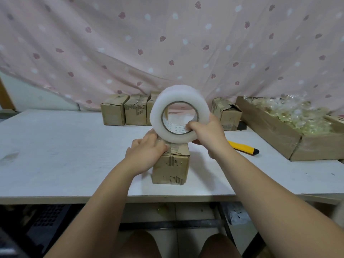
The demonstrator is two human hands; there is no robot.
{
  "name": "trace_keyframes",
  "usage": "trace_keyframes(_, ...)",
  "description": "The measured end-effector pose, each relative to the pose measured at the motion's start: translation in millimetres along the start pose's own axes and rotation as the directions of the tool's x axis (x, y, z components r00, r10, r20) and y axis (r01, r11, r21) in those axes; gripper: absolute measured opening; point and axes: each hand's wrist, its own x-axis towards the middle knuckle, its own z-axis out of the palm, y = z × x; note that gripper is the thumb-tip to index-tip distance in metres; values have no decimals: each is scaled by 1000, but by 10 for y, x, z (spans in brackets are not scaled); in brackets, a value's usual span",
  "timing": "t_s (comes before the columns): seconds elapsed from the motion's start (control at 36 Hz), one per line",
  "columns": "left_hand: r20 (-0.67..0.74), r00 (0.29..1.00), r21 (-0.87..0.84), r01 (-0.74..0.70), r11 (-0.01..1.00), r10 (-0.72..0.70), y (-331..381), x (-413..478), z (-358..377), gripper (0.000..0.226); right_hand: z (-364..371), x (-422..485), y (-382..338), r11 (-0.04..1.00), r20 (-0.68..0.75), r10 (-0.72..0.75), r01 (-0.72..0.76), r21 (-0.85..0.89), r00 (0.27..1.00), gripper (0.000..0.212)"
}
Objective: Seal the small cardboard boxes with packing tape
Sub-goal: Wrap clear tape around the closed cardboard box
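Hands of a person seated at a white tabletop point(65, 149), seen from above through a head-worn camera; both bare forearms reach forward from the bottom of the view. One small cardboard box point(171, 168) stands near the front edge of the tabletop, in the middle, with worn dark print on its sides and creased tape across its closed top. The left hand point(147, 151) lies over the box's top left corner; its grip is loose, the fingers laid nearly straight and pressing down on the lid, just beside the lower rim of the roll. The right hand point(208, 135) holds a large roll of packing tape point(178, 95) upright on its edge, touching or just above the box top (which of the two cannot be told); this grip is clamped on the roll, fingers hooked into the cardboard core and thumb under the outer rim. Behind the roll, along the back of the tabletop, stands a row of similar boxes point(113, 112), with one more box point(227, 116) to the right, its flaps partly raised. A yellow utility knife point(242, 147) lies on the tabletop just right of the right wrist; further right sits a wide cardboard tray point(275, 133) full of clear crinkled wrappers. A pink cloth point(130, 43) printed with leaves hangs across the background.
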Motion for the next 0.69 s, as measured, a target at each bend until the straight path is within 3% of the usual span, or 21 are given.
trace_keyframes(0.08,2,1000,101,-21,995,21,14,-12,-26,72,-132,28,-17,999,-39,10,-9,34,999,25)
trace_keyframes(0.17,-2,1000,152,4,988,-4,24,-19,-30,69,-308,49,38,998,-89,17,-12,55,996,24)
trace_keyframes(0.28,0,1000,158,11,987,-11,28,-29,-20,68,-540,47,255,991,-146,110,-98,90,983,33)
trace_keyframes(0.44,41,999,128,10,992,-16,14,-25,-32,79,-705,-64,647,969,-171,235,-218,113,957,25)
trace_keyframes(0.56,45,999,125,13,992,-19,12,-18,-42,83,-816,-77,756,988,-218,151,-152,10,964,30)
trace_keyframes(0.69,36,999,193,-47,980,41,-15,23,-49,62,-897,-107,799,996,-178,39,-52,-74,983,38)
